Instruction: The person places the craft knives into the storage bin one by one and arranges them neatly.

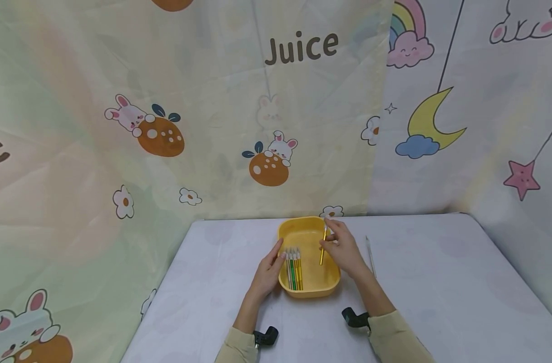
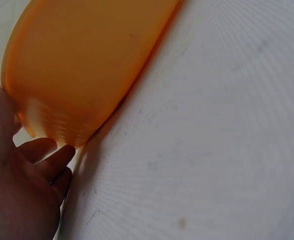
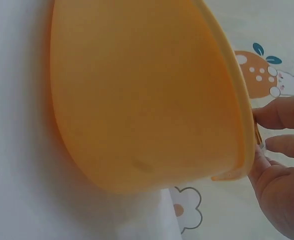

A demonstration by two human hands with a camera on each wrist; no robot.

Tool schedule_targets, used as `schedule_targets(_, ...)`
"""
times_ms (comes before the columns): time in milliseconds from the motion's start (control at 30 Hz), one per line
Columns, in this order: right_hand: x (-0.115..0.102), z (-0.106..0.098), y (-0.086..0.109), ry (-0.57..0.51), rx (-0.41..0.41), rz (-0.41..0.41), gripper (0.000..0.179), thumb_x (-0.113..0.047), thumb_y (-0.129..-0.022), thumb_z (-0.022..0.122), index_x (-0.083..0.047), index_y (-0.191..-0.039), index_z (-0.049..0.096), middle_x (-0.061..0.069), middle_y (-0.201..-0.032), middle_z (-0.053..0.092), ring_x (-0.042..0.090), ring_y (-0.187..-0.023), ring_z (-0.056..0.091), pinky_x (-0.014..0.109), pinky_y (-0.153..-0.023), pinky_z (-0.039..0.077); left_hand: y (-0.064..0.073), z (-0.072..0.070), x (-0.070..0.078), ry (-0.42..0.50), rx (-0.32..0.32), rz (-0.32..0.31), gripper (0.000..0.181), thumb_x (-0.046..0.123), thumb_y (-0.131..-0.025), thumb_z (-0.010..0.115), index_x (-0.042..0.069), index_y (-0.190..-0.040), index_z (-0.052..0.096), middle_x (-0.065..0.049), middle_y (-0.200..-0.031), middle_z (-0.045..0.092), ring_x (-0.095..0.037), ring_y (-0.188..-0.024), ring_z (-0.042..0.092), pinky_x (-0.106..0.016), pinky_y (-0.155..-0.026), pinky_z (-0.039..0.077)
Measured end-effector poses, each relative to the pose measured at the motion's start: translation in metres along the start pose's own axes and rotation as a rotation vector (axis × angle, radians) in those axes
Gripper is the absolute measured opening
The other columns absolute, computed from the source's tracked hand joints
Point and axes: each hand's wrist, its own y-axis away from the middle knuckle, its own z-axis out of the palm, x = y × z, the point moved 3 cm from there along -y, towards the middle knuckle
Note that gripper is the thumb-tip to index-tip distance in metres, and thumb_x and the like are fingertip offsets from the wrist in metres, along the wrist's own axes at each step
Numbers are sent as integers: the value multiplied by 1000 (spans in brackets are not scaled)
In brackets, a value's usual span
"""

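A yellow plastic basket [image 1: 312, 290] with rounded corners stands on the table. Several pencils [image 1: 294, 269], yellow and green among them, lie side by side along its left part, points away from me. My left hand [image 1: 268, 272] grips the basket's left side, thumb at the rim; its fingers [image 2: 57, 162] show by the outer wall in the left wrist view. Over the basket's right part, my right hand [image 1: 344, 248] pinches a golden-yellow pencil [image 1: 323, 254] between thumb and fingertips. In the right wrist view the basket wall hides most of that pencil.
A pale, slim pencil [image 1: 370, 256] lies on the white tabletop [image 1: 439, 292] just right of the basket, beside my right forearm. A printed cloth wall [image 1: 221, 151] rises behind the table's far edge. Black wrist cameras [image 1: 266, 337] sit at both sleeves.
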Motion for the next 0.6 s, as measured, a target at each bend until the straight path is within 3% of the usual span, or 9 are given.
schedule_targets(600,-3,13,3,80,-35,-44,68,3,-97,69,-4,-158,41,19,-158,40,27,-105,63,19,-75,60,1,0,0,-9,1,0,55,40,-111,48,27,-163,36,6,-169,34,-21,-159,28,-49,-130,22)
